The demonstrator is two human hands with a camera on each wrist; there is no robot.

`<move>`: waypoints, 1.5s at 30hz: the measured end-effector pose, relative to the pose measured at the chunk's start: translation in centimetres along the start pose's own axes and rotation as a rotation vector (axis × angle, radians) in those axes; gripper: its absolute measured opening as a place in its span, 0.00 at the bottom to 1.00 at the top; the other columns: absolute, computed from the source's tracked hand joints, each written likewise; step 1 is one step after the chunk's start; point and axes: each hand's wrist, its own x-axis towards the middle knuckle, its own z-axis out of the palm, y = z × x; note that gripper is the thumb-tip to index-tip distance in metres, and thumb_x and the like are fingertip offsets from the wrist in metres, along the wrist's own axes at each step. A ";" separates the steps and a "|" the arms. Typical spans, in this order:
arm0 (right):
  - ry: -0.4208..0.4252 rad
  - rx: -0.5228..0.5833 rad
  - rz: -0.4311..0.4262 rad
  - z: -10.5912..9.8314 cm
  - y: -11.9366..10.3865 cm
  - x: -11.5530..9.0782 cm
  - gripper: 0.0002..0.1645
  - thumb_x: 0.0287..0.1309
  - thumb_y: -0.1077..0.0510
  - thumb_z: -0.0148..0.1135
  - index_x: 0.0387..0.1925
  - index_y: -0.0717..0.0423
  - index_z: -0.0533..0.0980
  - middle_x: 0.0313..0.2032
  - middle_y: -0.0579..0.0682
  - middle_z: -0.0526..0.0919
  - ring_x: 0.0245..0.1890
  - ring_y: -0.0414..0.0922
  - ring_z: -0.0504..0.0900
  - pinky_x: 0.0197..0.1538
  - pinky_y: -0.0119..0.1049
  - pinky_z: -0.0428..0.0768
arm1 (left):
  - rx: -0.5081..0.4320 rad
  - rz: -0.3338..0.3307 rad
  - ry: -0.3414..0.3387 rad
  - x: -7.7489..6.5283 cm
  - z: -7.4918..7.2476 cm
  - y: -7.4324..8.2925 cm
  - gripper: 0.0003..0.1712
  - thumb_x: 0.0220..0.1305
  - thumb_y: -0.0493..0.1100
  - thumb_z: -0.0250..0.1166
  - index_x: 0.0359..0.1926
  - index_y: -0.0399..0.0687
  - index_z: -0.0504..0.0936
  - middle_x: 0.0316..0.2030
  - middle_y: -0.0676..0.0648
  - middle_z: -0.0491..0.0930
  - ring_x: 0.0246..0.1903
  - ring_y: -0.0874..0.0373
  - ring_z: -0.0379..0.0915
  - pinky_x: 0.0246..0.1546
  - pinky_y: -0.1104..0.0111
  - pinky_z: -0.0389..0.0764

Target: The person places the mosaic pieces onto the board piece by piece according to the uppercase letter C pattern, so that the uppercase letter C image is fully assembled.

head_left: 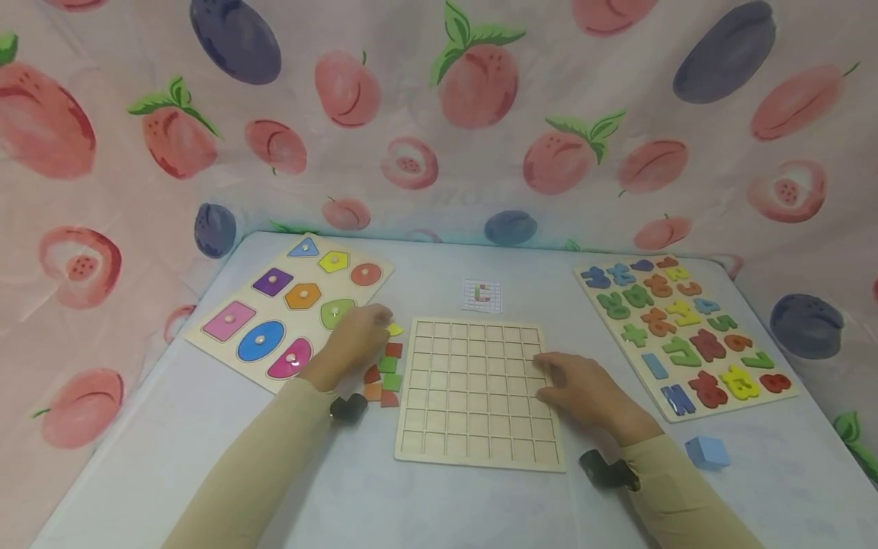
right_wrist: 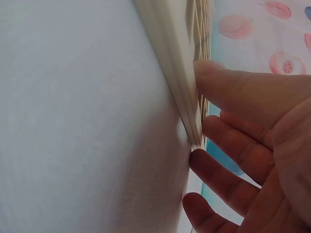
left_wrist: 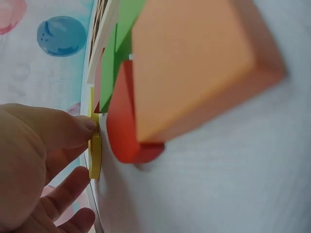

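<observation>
My left hand (head_left: 357,335) is at the left side of the gridded wooden board (head_left: 480,393). In the left wrist view, its thumb and forefinger pinch at a thin yellow piece (left_wrist: 95,158), with the other fingers spread loosely. Beside it lie small flat pieces: a red curved one (left_wrist: 126,121), an orange one (left_wrist: 199,68) and green ones (head_left: 392,383). My right hand (head_left: 583,389) rests at the board's right edge. Thumb and fingertips touch the rim there, fingers relaxed, nothing held.
A shape puzzle board (head_left: 240,357) with knobbed pieces lies at the left, a number puzzle board (head_left: 634,366) at the right. Behind the grid board is a small printed pattern card (head_left: 482,296). A blue block (head_left: 708,453) sits at the right front. Fruit-print cloth (head_left: 411,91) hangs behind.
</observation>
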 end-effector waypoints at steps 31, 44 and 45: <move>0.014 -0.006 -0.004 0.3 0.3 0.1 0.34 0.57 0.56 0.69 0.64 0.61 0.73 0.65 0.61 0.73 0.68 0.63 0.66 0.68 0.59 0.62 | 0.070 0.067 0.012 0.9 1.0 0.6 0.22 0.66 0.43 0.67 0.60 0.47 0.80 0.50 0.46 0.82 0.43 0.51 0.75 0.39 0.65 0.79; 0.006 -0.001 0.005 0.3 0.2 0.0 0.34 0.57 0.56 0.69 0.65 0.60 0.73 0.65 0.61 0.73 0.68 0.63 0.65 0.68 0.59 0.61 | 0.091 0.092 0.007 1.2 1.2 0.8 0.21 0.64 0.43 0.68 0.58 0.47 0.82 0.48 0.46 0.83 0.42 0.51 0.75 0.44 0.61 0.78; 0.005 -0.002 0.006 0.2 0.2 0.0 0.34 0.57 0.56 0.69 0.65 0.60 0.73 0.65 0.61 0.73 0.68 0.63 0.65 0.68 0.59 0.61 | 0.091 0.095 0.006 1.2 1.2 0.8 0.21 0.64 0.42 0.68 0.58 0.47 0.82 0.49 0.46 0.83 0.42 0.51 0.75 0.44 0.61 0.77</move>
